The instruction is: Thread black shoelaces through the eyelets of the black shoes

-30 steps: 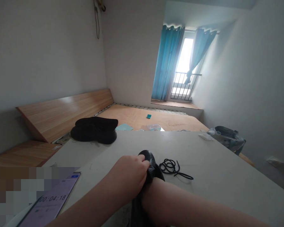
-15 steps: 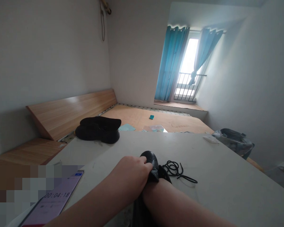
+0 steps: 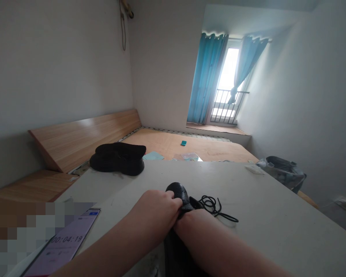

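Close in front of me, a black leather shoe (image 3: 177, 191) is held at the table's near edge, most of it hidden by my arms. My left hand (image 3: 161, 206) is closed on it from the left, fingertips pressed on the grained leather. Lower on its right side is my right hand (image 3: 190, 221), bent round the shoe, with its fingers largely hidden. Just beyond the right wrist lies a loose black shoelace (image 3: 212, 204) in loops on the table. Another black shoe (image 3: 118, 158) lies at the table's far left.
The white table (image 3: 265, 215) fills the foreground. On its left lies a phone (image 3: 66, 242) showing a running timer. A small white packet (image 3: 254, 169) sits near the right edge, beside a grey bag (image 3: 285, 173). Behind is a bed (image 3: 158, 138) with small items on it.
My right hand has shifted slightly up and left against the shoe. The shoe's raised end has moved a little left and tilted. The whole view has drifted slightly.
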The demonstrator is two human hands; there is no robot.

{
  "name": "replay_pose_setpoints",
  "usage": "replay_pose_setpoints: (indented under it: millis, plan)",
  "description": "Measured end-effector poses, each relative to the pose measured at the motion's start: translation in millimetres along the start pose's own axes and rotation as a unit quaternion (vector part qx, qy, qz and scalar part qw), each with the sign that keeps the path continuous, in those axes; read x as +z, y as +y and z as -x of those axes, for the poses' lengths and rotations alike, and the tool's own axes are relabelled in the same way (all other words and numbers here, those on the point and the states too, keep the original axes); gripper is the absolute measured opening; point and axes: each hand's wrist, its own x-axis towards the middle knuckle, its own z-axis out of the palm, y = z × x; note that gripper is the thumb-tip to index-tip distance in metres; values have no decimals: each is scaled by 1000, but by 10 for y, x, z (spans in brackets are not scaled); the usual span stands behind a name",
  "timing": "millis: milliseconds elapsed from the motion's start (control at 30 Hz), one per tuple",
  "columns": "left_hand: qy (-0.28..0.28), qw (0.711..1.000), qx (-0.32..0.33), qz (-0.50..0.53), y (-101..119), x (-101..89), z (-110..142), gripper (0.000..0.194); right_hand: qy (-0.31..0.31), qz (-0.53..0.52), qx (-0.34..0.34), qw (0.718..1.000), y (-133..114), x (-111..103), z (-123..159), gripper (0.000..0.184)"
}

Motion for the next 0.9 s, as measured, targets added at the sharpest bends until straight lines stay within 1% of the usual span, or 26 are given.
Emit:
replay_pose_setpoints:
  millis: [67, 133, 233, 300, 333, 400, 500, 567, 667, 700, 733, 800, 833, 867, 900]
  plan:
    - [-2, 1000, -3, 2, -17, 3, 0, 20, -9, 6, 11, 1000, 6, -210, 154, 21]
    - [3, 1000, 1, 12, -43, 13, 6, 20, -2, -24, 20, 1000, 23, -410, 312, 18]
    - [26, 999, 15, 39, -87, 40, 19, 21, 56, -118, -2, 991, 126, -647, 507, 13]
    - [42, 997, 19, 55, -107, 52, 25, 20, 103, -197, -3, 975, 267, -739, 575, 11]
    - [47, 997, 18, 59, -112, 52, 27, 19, 120, -249, 5, 961, 353, -763, 584, 10]
    - [43, 997, 16, 61, -114, 41, 27, 17, 139, -365, 16, 920, 530, -772, 560, 11]
    - [24, 997, 16, 68, -103, 15, 23, 17, 152, -515, 0, 844, 731, -738, 477, 16]
    - [13, 996, 25, 82, -92, 7, 22, 18, 190, -603, -9, 775, 796, -726, 437, 17]
    - [18, 993, 48, 105, -78, 22, 36, 22, 274, -709, -11, 649, 826, -752, 417, 14]
    - [25, 992, 54, 111, -76, 34, 45, 24, 297, -731, -5, 614, 827, -767, 414, 13]
    - [32, 991, 57, 117, -76, 49, 56, 27, 319, -745, 3, 586, 825, -780, 410, 11]
    - [37, 990, 51, 123, -75, 78, 77, 33, 378, -752, 18, 539, 813, -796, 398, 7]
    - [34, 991, 45, 124, -73, 89, 87, 35, 419, -741, 16, 525, 802, -796, 391, 6]
    - [27, 991, 40, 123, -70, 96, 95, 37, 463, -718, 6, 520, 788, -792, 386, 5]
    - [18, 992, 36, 123, -65, 100, 103, 38, 503, -687, -9, 525, 770, -785, 386, 4]
